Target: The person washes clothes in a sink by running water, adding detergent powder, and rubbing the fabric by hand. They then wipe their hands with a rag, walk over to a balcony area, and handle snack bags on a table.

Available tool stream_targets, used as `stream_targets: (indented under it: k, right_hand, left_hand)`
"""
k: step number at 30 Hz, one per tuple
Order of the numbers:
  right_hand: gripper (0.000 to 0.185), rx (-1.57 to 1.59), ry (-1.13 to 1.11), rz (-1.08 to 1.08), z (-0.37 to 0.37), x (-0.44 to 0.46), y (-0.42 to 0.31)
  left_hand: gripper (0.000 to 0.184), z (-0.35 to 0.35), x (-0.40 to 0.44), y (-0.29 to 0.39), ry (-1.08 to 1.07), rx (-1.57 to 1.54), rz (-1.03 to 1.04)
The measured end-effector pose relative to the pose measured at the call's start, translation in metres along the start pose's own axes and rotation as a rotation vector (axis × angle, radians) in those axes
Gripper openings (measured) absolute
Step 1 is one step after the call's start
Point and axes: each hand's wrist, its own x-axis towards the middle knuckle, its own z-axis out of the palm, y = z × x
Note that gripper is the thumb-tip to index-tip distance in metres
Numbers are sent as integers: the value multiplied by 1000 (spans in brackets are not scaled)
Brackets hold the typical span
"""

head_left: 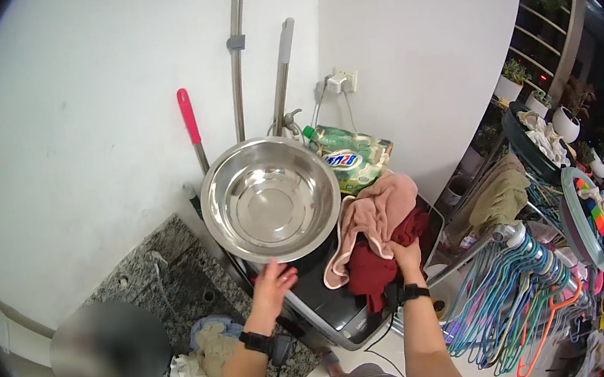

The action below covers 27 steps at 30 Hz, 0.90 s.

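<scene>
Right grip (407, 255) closed on the dark red cloth (370, 272), which bunches leftward from your hand on the black appliance top (324, 306), against the pink towel (374, 213). Your left grip (275, 286) is open, fingers apart, at the steel basin's (272, 207) near rim; can't tell if touching. Basin's round, no long axis, lies just ahead of your left hand, the nearer one.

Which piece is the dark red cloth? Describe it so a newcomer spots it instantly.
Find the black-topped appliance, then the round stainless-steel basin over it. Right of the basin in the picture, the person's right hand touches the dark red cloth. Its deep wine colour sets it apart from the dusty pink cloth bunched against it.
</scene>
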Motion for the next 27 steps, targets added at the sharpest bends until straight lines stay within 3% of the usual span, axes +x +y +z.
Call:
stream_targets:
  k: [2,4,6,8,10,12,13,14,16,17,21,24,26,27]
  right_hand:
    - [105,75,-22,-61,12,-28,16]
    - [103,83,-87,-59,17,-64,22]
    - [86,181,-167,-172,33,-86,55]
    - [61,494,-553,-28,6,-140,7]
    - [43,723,-604,7,4,-179,-8]
    - [40,577,-729,31,-2,-208,-14]
    - [44,561,-772,-17,2,-223,-18]
    - [50,562,-824,-13,4,-243,-30]
    - [55,541,-964,13,21,-271,-38]
    - [57,572,-1024,-30,28,-292,-56]
    - [63,598,-1348,-307,88,-347,-97]
    - [67,586,-1449,-449,148,-399,-142]
    - [75,583,-1464,-543,212,-427,-145]
    - [83,398,-1359,-695,242,-435,-149]
  left_hand:
    - [70,16,-10,-14,9,167,-152]
    - [79,40,-34,-15,-233,313,-78]
    - [94,50,-36,-25,-495,397,342]
    - [104,22,-40,-39,-519,803,214]
    - [113,14,-77,-27,-425,909,107]
    - [117,-14,-97,-41,-403,812,241]
    - [117,-27,-109,-37,-445,736,214]
    - [113,-40,-125,-32,-420,663,335]
    - [107,-56,-164,0,-362,491,298]
    - [103,-78,-178,4,-275,565,322]
    - [90,-132,-247,65,-20,531,107]
    - [82,-166,-279,111,263,516,323]
    - [82,-202,-276,135,428,623,584]
    - [82,-231,-270,146,426,622,587]
